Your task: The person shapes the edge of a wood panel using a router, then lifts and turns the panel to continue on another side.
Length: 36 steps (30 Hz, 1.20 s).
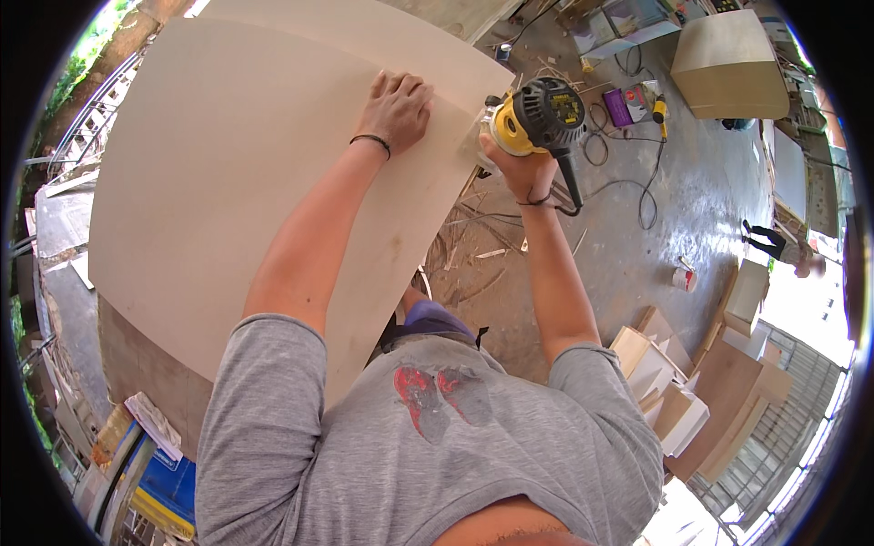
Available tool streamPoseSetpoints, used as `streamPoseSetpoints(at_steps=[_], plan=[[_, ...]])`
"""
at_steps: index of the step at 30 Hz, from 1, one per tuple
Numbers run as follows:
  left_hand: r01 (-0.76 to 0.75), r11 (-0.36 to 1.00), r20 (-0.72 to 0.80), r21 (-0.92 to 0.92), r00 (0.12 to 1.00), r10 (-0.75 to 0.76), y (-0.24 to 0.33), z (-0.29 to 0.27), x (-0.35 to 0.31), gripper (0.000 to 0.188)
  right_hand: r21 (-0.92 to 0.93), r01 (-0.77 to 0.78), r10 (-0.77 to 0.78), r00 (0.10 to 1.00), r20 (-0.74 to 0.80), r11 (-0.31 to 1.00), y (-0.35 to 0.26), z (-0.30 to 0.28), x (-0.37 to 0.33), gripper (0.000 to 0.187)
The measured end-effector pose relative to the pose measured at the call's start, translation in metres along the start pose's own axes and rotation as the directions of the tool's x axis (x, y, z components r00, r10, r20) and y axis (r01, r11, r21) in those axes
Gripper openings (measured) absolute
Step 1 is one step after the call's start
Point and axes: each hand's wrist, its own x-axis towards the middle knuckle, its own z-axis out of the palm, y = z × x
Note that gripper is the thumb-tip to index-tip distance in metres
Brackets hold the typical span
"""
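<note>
"Where's the yellow-and-black router (521,118)?"
"One o'clock, at the pale board's (228,182) edge, grasped by the right hand (522,169)."
"And the left hand (398,113)?"
"Near twelve, unclenched, resting on the board."

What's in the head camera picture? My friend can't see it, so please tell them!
A person's right hand holds a yellow-and-black power tool at the edge of a large pale board, while the left hand rests on top of the board. Wood scraps lie on the grey floor, and another person is farther off at the right.
</note>
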Motion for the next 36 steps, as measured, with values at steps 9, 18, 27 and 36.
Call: streamPoseSetpoints(at_steps=[9,18,27,36], plan=[[-0.012,1.0,-0.026,0.009,1.0,0.012,-0.004,0.007,0.0,0.029,-0.118,0.015,-0.013,1.0,0.02,0.993,0.025,-0.005,0.02,0.043],[-0.027,0.999,-0.035,-0.03,0.999,0.026,-0.011,0.006,-0.001,0.027,-0.222,0.128,-0.118,0.991,0.057,0.967,0.045,-0.013,0.046,0.045],[-0.132,0.988,-0.216,-0.08,0.97,0.112,-0.045,0.022,0.005,0.032,0.004,0.067,-0.067,0.998,-0.013,0.998,0.046,-0.063,-0.004,0.046],[-0.521,0.628,-0.368,-0.578,0.854,0.369,0.105,0.003,-0.058,0.076,-0.149,-0.115,0.079,0.971,-0.226,0.982,0.006,-0.092,-0.203,0.049]])
